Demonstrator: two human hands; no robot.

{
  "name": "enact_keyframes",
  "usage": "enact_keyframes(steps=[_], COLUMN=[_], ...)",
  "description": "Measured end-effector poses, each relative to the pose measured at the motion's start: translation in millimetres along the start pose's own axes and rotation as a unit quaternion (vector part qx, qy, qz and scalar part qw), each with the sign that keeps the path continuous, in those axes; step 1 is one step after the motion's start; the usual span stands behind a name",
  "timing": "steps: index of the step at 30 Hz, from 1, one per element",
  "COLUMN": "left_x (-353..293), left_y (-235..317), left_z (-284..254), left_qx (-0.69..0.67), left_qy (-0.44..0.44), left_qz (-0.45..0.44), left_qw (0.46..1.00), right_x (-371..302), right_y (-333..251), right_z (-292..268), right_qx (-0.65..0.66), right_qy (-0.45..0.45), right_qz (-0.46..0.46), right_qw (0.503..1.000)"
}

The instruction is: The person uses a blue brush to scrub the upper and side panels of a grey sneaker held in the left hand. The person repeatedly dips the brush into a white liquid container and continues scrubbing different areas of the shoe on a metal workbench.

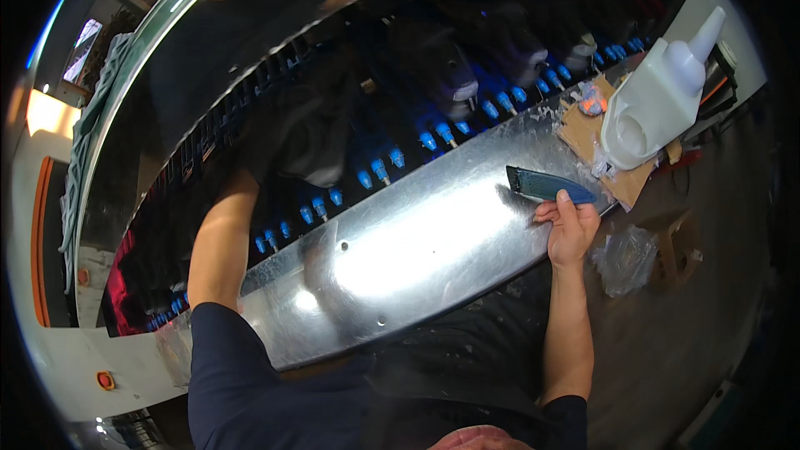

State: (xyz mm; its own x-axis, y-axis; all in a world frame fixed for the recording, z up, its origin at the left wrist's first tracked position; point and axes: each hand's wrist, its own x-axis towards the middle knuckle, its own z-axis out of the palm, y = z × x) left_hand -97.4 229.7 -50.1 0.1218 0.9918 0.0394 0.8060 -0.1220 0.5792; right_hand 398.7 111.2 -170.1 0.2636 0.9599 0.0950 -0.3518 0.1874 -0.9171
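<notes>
My right hand (573, 232) is above the right part of a shiny metal ledge (400, 242). Thumb and fingers pinch a flat, dark blue-green piece (546, 186), rounded along one side and cut straight at its black-edged left end. I cannot make out its exact kind. My left forearm (221, 242) reaches over the ledge into a dark machine opening (308, 117). Shadow hides the left hand, so its fingers and anything in them do not show. A row of blue-capped fittings (380, 169) runs along the ledge's far edge, right of that arm.
A white squeeze bottle (658, 104) with a nozzle lies at the ledge's right end, on torn cardboard (583, 133). Below it are a clear plastic bag (625, 258) and an open cardboard box (679, 250). A red button (105, 380) sits on the machine's left panel.
</notes>
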Motion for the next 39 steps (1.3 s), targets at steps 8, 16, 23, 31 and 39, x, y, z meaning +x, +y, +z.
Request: enact_keyframes(steps=[8,16,23,31,39], left_x=[10.5,-16.2,-27.3,-57.3,104.3], left_y=[-78.9,-63.7,-90.1,152.7,238.2], left_z=[-1.2,-2.6,48.5,152.7,174.9], left_qx=[0.060,0.237,0.161,-0.100,-0.353], left_qy=[0.012,0.086,0.205,0.129,0.124], left_qz=[0.147,0.021,0.042,0.176,0.010], left_qw=[0.987,0.967,0.965,0.971,0.927], right_x=[-9.2,-2.9,-9.4,0.6,32.6], right_y=[-3.8,0.9,-3.6,-22.3,-23.5], right_z=[5.5,6.7,10.5,3.8,-26.2], right_qx=[0.012,0.016,0.006,-0.029,-0.031], right_qy=[-0.004,-0.012,0.000,-0.007,0.034], right_qz=[-0.003,0.009,0.008,0.010,0.006], right_qw=[1.000,1.000,1.000,0.999,0.999])
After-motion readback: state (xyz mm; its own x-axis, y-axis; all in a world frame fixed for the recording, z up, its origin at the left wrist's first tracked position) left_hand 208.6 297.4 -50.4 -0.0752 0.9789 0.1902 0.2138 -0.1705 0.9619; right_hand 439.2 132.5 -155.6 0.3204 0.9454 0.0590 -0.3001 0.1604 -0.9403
